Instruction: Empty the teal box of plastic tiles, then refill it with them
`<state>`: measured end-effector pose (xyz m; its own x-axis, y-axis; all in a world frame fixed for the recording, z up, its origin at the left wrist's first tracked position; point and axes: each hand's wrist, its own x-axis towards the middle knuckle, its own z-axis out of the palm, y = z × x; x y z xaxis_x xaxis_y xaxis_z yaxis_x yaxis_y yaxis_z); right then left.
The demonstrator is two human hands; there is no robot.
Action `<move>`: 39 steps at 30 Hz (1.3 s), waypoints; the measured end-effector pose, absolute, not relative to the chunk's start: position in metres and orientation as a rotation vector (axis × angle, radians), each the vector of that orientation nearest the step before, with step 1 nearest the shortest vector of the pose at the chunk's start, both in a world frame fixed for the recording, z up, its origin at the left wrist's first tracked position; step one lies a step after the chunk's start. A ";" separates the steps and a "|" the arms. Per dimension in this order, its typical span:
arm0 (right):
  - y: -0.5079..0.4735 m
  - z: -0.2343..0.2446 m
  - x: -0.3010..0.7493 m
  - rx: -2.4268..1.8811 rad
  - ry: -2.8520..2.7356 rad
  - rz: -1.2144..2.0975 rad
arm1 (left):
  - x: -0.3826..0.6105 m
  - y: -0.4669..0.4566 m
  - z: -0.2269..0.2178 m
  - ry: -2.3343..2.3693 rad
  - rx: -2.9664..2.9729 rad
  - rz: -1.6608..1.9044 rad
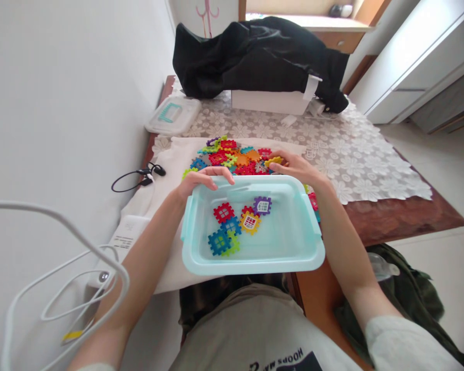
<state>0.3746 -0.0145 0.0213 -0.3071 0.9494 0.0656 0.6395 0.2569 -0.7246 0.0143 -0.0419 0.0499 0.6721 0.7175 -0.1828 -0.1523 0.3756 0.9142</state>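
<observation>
Lace-patterned cloth (358,172) covers the surface (402,221). Left hand (204,180) lies open across the rim of an aqua plastic tray (251,268) holding interlocking tiles (232,226); right hand (296,167) reaches a yellow tile (274,162), grip unclear. Leaning on the rim could tip the tray, spilling tiles. Upside-down shirt (263,330) print reads "HOOPS".
</observation>
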 end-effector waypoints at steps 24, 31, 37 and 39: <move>-0.022 0.041 0.360 -1.134 -1.491 0.764 | 0.009 -0.041 0.044 0.650 1.011 0.571; -0.058 0.064 0.342 -0.755 -1.707 1.024 | 0.017 -0.047 0.053 0.606 0.947 0.551; -0.067 0.080 0.349 -0.442 -2.094 1.316 | 0.012 -0.048 0.048 0.606 0.931 0.498; -0.068 0.079 0.351 -0.437 -2.080 1.347 | 0.013 -0.047 0.048 0.607 0.936 0.511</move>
<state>0.3512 -0.0678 0.0789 -0.7559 0.5733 0.3161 -0.0539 0.4267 -0.9028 0.0127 -0.0465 0.0482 0.7231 0.6419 -0.2552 -0.1417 0.4994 0.8547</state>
